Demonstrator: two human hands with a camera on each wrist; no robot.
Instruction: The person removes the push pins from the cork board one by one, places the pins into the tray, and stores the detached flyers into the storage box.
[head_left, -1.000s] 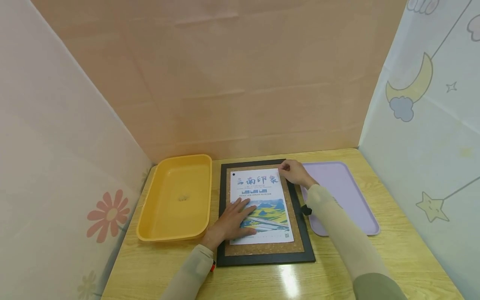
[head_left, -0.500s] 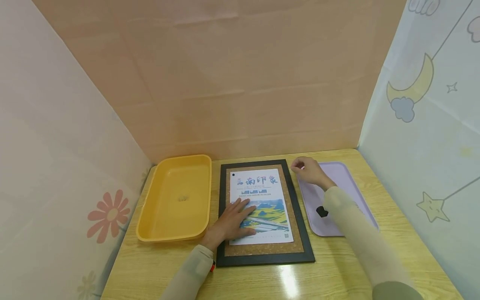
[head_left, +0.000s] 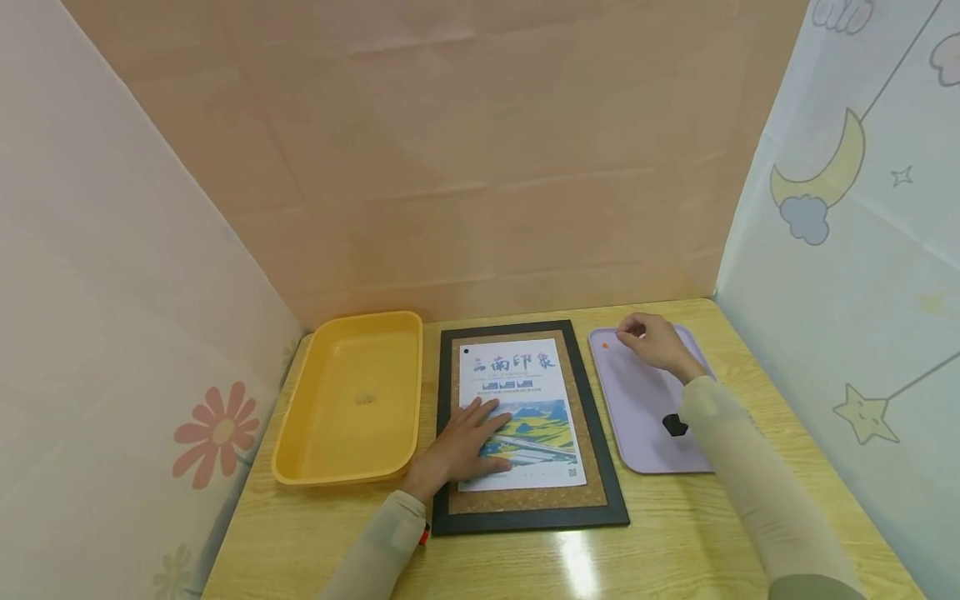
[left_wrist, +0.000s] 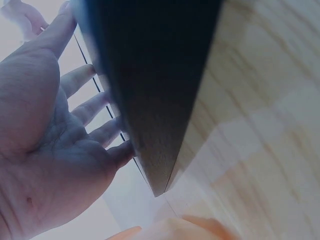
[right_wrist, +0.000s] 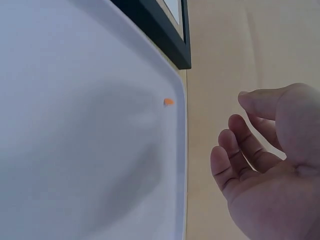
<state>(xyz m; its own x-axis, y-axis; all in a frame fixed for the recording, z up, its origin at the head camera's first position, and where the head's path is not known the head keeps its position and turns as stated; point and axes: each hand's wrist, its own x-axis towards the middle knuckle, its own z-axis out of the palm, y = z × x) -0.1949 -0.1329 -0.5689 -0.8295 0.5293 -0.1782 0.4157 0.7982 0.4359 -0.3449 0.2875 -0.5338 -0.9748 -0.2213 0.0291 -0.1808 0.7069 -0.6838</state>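
A printed poster (head_left: pixel 528 379) with a landscape picture lies on a black-framed cork board (head_left: pixel 596 496). A small black pin (head_left: pixel 467 351) shows at its upper left corner. My left hand (head_left: pixel 461 442) rests on the poster's lower left with fingers spread; in the left wrist view the fingers (left_wrist: pixel 82 77) reach past the frame's edge. Above the far part of the lilac tray (head_left: pixel 637 417) hovers my right hand (head_left: pixel 651 340), fingers curled, thumb near the index finger. I cannot tell whether a small thing sits between those tips. A tiny orange piece (right_wrist: pixel 168 102) lies in the tray's corner.
To the left of the board stands a deep yellow tray (head_left: pixel 348 467). A small red and black thing (head_left: pixel 424 533) peeks out beside my left sleeve. Printed curtains (head_left: pixel 480 167) enclose the wooden table (head_left: pixel 525 567) at the back and sides.
My right hand has left the poster's upper right corner and moved right over the lilac tray. The orange piece in the tray has come into view. The left hand has stayed put.
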